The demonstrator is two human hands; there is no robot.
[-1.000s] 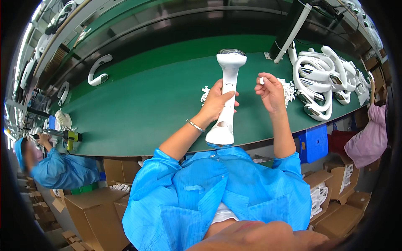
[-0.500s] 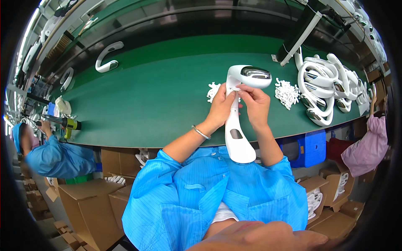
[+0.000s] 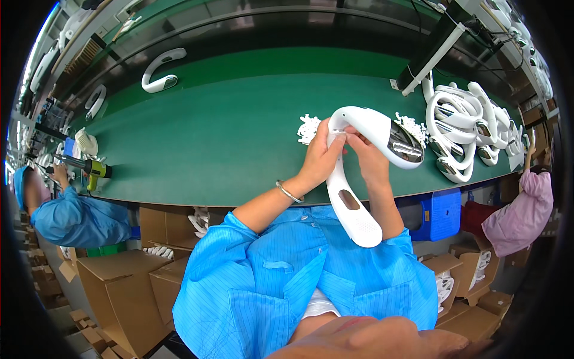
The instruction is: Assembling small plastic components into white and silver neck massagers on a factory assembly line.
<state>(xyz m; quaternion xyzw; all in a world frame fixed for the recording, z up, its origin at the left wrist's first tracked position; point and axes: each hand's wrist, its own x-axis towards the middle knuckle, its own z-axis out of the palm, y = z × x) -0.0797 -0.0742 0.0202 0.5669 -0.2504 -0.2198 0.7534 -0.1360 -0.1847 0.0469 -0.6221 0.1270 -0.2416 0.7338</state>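
A white, curved neck massager [image 3: 366, 128] with a shiny silver pad is tilted over the table's near edge, its slotted end hanging toward my front. My left hand [image 3: 321, 157] is wrapped round its bend, thumb on the inner side. Fingertips of my right hand [image 3: 372, 160] are pinched together against the inner curve beside that thumb; whatever they hold there is too small and hidden to name. Just behind my left hand lies a pile of small white plastic parts [image 3: 308, 129]. A second pile of white parts [image 3: 412, 127] is partly covered by the massager's padded end.
Several neck massagers [image 3: 463, 119] are heaped at right on the green table [image 3: 209, 131]; another massager [image 3: 160, 75] lies far left. A green power screwdriver [image 3: 94, 169] rests near a co-worker in blue [image 3: 78, 215]. Cardboard boxes [image 3: 119, 293] and a blue stool [image 3: 441, 215] stand below.
The massager has turned, its silver-padded end swinging right and nearer, its slotted end shifting right. Both hands stay on it, with my right fingers still at the inner curve.
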